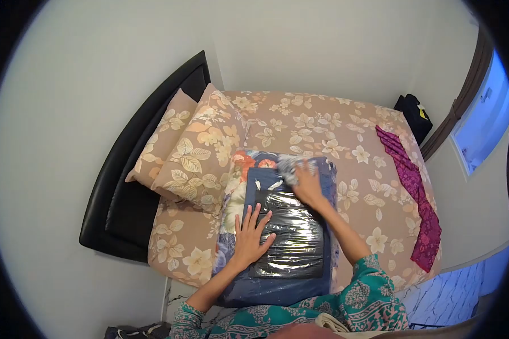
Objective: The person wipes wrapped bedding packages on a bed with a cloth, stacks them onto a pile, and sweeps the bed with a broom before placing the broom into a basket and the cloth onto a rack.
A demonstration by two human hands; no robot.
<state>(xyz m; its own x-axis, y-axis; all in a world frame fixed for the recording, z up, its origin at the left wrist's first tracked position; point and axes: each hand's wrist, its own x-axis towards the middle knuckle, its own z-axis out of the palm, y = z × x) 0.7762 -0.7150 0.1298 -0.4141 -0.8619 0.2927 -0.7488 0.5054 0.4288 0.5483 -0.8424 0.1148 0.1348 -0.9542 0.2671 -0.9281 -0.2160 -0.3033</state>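
A large folded bundle (232, 198), floral on its left side and dark blue elsewhere, lies on the bed. On top of it rests a flat black package in shiny plastic (291, 243), with white marks near its upper edge. My left hand (253, 237) lies with fingers spread on the left edge of the black package. Beyond the package, my right hand (306, 183) presses on a crumpled grey-and-white cloth (288, 166) at the bundle's far edge. Its fingertips are blurred against the cloth.
The bed (322, 135) has a brown floral sheet, two pillows (201, 152) at the left and a black headboard (133, 175). A magenta cloth strip (410, 192) lies along its right side. A black bag (415, 118) stands beyond the far right corner.
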